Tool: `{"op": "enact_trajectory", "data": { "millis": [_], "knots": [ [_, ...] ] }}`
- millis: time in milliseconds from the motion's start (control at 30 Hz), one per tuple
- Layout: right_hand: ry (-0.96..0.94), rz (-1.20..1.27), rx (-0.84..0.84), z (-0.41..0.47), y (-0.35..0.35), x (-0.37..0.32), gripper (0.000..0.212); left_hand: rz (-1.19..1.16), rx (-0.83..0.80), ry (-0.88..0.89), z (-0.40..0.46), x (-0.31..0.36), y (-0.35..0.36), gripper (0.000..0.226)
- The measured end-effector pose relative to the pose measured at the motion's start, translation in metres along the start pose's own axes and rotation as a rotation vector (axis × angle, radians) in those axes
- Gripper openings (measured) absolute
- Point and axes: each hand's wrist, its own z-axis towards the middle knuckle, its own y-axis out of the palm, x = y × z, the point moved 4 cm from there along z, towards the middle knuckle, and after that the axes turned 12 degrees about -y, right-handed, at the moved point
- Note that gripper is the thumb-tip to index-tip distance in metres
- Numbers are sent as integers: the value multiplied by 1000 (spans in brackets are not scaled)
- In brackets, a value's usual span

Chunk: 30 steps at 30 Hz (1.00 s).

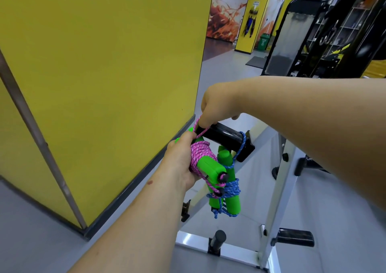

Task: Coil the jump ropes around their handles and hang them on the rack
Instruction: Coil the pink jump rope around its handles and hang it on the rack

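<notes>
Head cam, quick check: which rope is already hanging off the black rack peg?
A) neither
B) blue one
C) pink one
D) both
B: the blue braided jump rope, coiled around its green foam handles, hangs by a loop from the black cylindrical rack peg; the pink braided jump rope is in the left hand, its loop pinched by the right hand.

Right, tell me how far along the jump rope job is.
Done: the blue rope is coiled on its handles and hangs from the black rack peg. In hand: the left hand grips the coiled pink rope while the right hand pinches its loop at the peg's tip. Left: slip it on.
</notes>
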Motion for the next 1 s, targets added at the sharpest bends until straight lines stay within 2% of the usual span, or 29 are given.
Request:
{"op": "enact_trajectory", "data": {
  "millis": [100, 233, 400, 500, 567, 633, 733, 1000],
  "knots": [
    [29, 86, -15, -1, 0, 3, 34, 19, -12, -23, -4, -1, 3, 16],
    [75, 203, 5, -2, 3, 6, 35, 45, -52, -82, -9, -5, 9, 25],
    [108, 247, 72, -1, 5, 7, 31, 25, -41, -96, -10, -2, 13, 17],
    [143, 190, 88, -5, 10, 16, 26, 41, -135, -177, -16, -10, 23, 23],
    [150, 153, 86, -10, 14, 26, 27, 10, -169, -174, -17, -17, 29, 38],
    [131, 92, 71, -16, 17, 31, 26, -8, -161, -142, -11, -21, 30, 50],
    [79, -33, 45, -26, 18, 29, 26, 41, -117, -111, -10, -25, 26, 47],
    [-17, -270, 54, -43, 22, 18, 20, 108, -54, 32, -12, -28, 16, 71]
  ]
}}
